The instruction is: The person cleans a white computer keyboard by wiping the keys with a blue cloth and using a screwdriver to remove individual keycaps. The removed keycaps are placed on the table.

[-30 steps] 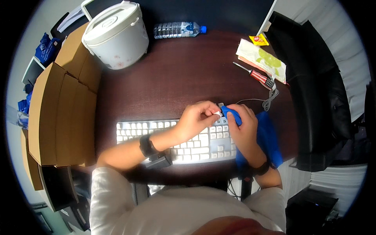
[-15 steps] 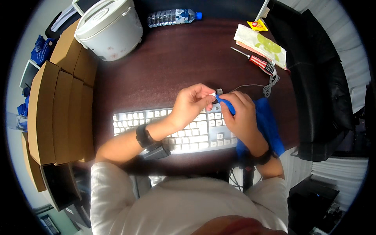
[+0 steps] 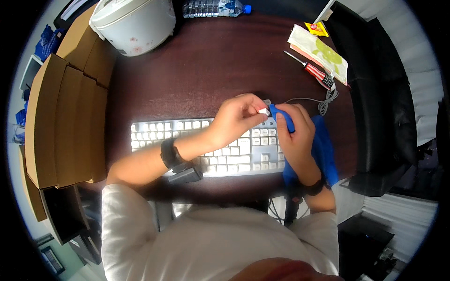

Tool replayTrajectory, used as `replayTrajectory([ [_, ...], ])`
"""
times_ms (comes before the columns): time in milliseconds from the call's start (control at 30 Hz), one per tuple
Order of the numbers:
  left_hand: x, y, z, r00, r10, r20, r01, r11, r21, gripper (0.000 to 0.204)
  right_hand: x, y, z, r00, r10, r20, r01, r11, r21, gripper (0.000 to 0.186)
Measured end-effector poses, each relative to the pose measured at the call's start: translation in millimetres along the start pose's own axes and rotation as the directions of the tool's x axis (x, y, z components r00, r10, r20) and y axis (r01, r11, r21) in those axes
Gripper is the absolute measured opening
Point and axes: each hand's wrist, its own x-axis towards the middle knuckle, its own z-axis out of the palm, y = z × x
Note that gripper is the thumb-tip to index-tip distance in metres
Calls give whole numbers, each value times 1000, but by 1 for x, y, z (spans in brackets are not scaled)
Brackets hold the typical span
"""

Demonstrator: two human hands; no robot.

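Note:
Between the thumb and fingers of my left hand is a small white keycap, held above the keyboard's far right part. My right hand grips a bunched fold of blue cloth, just to the right of the keycap. The rest of that cloth hangs below my right hand and lies beside the keyboard. Under my hands the white keyboard stretches across the near part of the table. Dark switches show at a few uncapped spots near its top right corner. My left forearm covers part of the keys.
A white rice cooker stands at the far left, next to brown cardboard boxes. At the back lies a plastic water bottle. To the right are a screwdriver, a folded cloth, a yellow packet and a grey cable.
My hands have drawn slightly apart, so the keycap shows more plainly beside the blue cloth. The whole view has shifted a little, with the table's things higher in it.

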Motion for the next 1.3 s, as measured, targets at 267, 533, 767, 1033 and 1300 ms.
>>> replayTrajectory([
  [267, 0, -2, -4, 998, -44, -47, 42, 998, -42, 14, 0, -1, 5, 991, -97, 90, 105, 990, -90, 17],
  [533, 0, 4, -5, 998, -36, -58, 28, 992, -125, 18, 0, 1, 3, 995, 99, 30, -100, 995, 3, 14],
  [767, -1, 1, -3, 998, 65, 21, -67, 991, 114, 15, -2, 0, 3, 999, -27, 22, 27, 999, -18, 15],
  [1033, -2, 3, -4, 999, 42, -9, -40, 989, 145, 14, 1, 2, 3, 990, -44, 130, 57, 993, -100, 14],
  [1300, -2, 9, -6, 992, 105, -70, -95, 986, 140, 16, 2, -1, 1, 996, 84, 29, -84, 996, -31, 11],
])
